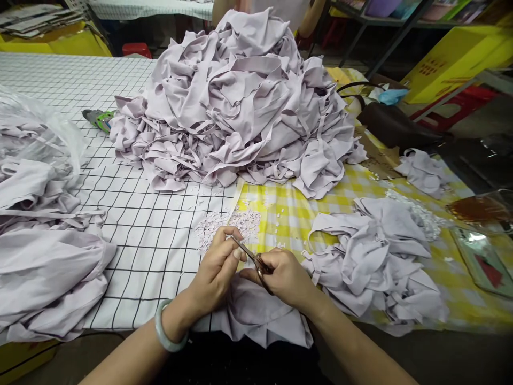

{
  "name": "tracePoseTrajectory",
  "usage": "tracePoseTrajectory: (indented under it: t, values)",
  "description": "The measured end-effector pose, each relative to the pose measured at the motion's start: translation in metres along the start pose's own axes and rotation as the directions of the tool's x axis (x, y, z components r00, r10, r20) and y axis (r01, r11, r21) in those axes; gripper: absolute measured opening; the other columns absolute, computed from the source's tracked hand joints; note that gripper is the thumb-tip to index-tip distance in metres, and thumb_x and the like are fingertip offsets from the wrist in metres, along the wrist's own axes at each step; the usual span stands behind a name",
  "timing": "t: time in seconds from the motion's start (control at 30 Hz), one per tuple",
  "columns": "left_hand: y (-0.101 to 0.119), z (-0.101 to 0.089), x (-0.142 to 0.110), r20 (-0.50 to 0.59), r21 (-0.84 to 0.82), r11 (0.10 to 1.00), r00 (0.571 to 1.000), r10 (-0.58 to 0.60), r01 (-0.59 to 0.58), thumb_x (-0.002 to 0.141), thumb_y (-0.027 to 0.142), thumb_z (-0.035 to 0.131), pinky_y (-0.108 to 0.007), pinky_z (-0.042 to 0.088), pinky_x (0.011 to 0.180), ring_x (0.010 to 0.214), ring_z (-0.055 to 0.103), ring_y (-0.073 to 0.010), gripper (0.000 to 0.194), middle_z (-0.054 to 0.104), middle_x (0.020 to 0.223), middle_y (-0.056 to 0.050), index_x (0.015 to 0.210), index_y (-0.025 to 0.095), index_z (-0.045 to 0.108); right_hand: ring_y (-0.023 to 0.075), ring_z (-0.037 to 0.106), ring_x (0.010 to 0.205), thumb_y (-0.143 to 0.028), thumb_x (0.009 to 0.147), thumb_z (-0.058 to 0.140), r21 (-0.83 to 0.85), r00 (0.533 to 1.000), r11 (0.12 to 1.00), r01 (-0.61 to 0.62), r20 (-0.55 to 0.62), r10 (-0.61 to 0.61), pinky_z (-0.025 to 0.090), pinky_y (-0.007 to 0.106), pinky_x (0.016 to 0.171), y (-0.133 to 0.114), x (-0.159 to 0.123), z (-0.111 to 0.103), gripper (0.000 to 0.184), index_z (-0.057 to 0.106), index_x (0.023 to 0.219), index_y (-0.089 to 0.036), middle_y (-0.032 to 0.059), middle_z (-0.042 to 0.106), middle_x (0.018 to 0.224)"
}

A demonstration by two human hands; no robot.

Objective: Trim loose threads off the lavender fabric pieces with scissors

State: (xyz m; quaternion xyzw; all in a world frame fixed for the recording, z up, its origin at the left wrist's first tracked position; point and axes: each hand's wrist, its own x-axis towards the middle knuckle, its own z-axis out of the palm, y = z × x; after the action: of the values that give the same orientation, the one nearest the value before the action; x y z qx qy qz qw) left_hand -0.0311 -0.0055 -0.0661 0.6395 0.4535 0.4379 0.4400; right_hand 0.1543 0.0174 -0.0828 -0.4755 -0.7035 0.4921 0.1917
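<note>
My right hand (282,272) is closed round the dark handles of a small pair of scissors (259,264). Its blades point up and left, to the fingertips of my left hand (219,267). That hand is pinched, with a pale lilac fabric piece (266,315) hanging below both hands at the table's front edge. The exact bit between the left fingertips is hidden by the fingers. Just beyond the hands lies a scatter of small pale clippings (228,225). A jade-coloured bangle (162,326) is round my left wrist.
A big heap of lilac fabric pieces (248,107) fills the table's far middle. Smaller piles lie at left (52,272) and right (372,256). At far right are a phone (483,259) and a dark bag (395,125). Another person's arm (312,18) shows behind the heap.
</note>
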Motion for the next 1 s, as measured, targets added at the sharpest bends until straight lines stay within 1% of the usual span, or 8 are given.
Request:
tracePoseTrajectory:
  t: [0.27, 0.43, 0.57, 0.67, 0.73, 0.8, 0.87, 1.0]
  values:
    - [0.010, -0.019, -0.016, -0.024, -0.096, 0.990, 0.994, -0.108, 0.106, 0.102, 0.031, 0.048, -0.031, 0.047, 0.070, 0.084, 0.052, -0.0179, 0.029, 0.051, 0.114, -0.010, 0.085, 0.018, 0.067, 0.0179, 0.061, 0.071, -0.061, 0.082, 0.071, 0.052, 0.978, 0.997, -0.062, -0.195, 0.071, 0.050, 0.028, 0.064, 0.015, -0.024, -0.045, 0.042, 0.062, 0.088, -0.020, 0.0032, 0.065, 0.080]
    - [0.007, -0.069, -0.039, -0.175, -0.272, 0.944, 0.955, -0.239, 0.186, 0.096, 0.030, 0.055, -0.028, 0.042, 0.055, 0.067, 0.047, -0.0136, 0.026, 0.056, 0.108, -0.010, 0.077, 0.016, 0.066, 0.0287, 0.059, 0.124, -0.034, 0.084, 0.076, -0.139, 0.988, 0.978, 0.157, 0.032, -0.154, 0.049, 0.045, 0.104, 0.032, -0.068, -0.065, 0.025, 0.055, 0.094, -0.024, 0.0097, 0.067, 0.121]
    - [-0.009, -0.094, -0.053, -0.331, 0.109, 0.945, 0.907, -0.259, 0.310, 0.091, 0.033, 0.063, -0.035, 0.048, 0.073, 0.087, 0.055, -0.0226, 0.025, 0.060, 0.099, -0.010, 0.071, 0.019, 0.061, 0.0274, 0.062, 0.108, -0.014, 0.088, 0.060, -0.260, 0.958, 0.925, 0.276, -0.008, -0.288, 0.053, 0.044, 0.091, 0.051, -0.079, -0.046, 0.014, 0.052, 0.081, -0.023, 0.0078, 0.069, 0.096]
    - [0.002, -0.079, -0.070, -0.557, 0.449, 0.857, 0.829, 0.047, 0.253, 0.082, 0.032, 0.077, -0.038, 0.045, 0.082, 0.094, 0.052, -0.0250, 0.023, 0.058, 0.095, -0.008, 0.076, 0.021, 0.058, 0.0194, 0.061, 0.080, -0.012, 0.086, 0.060, -0.225, 0.951, 0.948, 0.226, -0.158, -0.264, 0.051, 0.033, 0.072, 0.040, -0.076, -0.037, 0.016, 0.051, 0.080, -0.023, 0.0031, 0.062, 0.082]
    - [0.018, -0.052, -0.084, -0.445, 0.374, 0.917, 0.894, 0.044, 0.141, 0.090, 0.035, 0.069, -0.035, 0.043, 0.075, 0.081, 0.051, -0.0211, 0.025, 0.055, 0.081, -0.005, 0.073, 0.021, 0.057, 0.0160, 0.061, 0.076, -0.014, 0.086, 0.063, -0.099, 0.945, 0.973, 0.208, -0.236, -0.226, 0.050, 0.028, 0.068, 0.016, -0.075, -0.032, 0.017, 0.049, 0.081, -0.023, 0.0017, 0.061, 0.083]
    - [0.032, -0.019, -0.094, -0.035, 0.017, 0.978, 0.978, -0.205, 0.206, 0.102, 0.041, 0.048, -0.033, 0.044, 0.069, 0.072, 0.053, -0.0179, 0.039, 0.058, 0.074, -0.004, 0.072, 0.020, 0.061, 0.0138, 0.060, 0.073, -0.015, 0.087, 0.064, 0.034, 0.947, 0.971, 0.236, -0.232, -0.222, 0.049, 0.025, 0.065, -0.011, -0.077, -0.023, 0.017, 0.050, 0.081, -0.022, 0.0009, 0.061, 0.084]
    - [0.038, 0.010, -0.097, 0.212, -0.315, 0.846, 0.901, -0.378, 0.430, 0.103, 0.046, 0.043, -0.032, 0.047, 0.072, 0.075, 0.057, -0.0172, 0.045, 0.064, 0.079, -0.006, 0.079, 0.017, 0.069, 0.0125, 0.058, 0.070, -0.013, 0.087, 0.064, 0.129, 0.951, 0.947, 0.293, -0.145, -0.274, 0.047, 0.024, 0.063, -0.033, -0.083, -0.007, 0.016, 0.052, 0.081, -0.022, -0.0003, 0.060, 0.081]
    - [0.033, 0.028, -0.090, 0.197, -0.778, 0.390, 0.780, -0.593, 0.493, 0.090, 0.035, 0.068, -0.028, 0.052, 0.080, 0.082, 0.062, -0.0159, 0.025, 0.068, 0.085, -0.008, 0.088, 0.010, 0.074, 0.0109, 0.051, 0.066, -0.005, 0.080, 0.063, 0.244, 0.934, 0.915, 0.321, 0.080, -0.349, 0.044, 0.023, 0.061, -0.040, -0.098, 0.032, 0.020, 0.052, 0.081, -0.022, -0.0034, 0.056, 0.075]
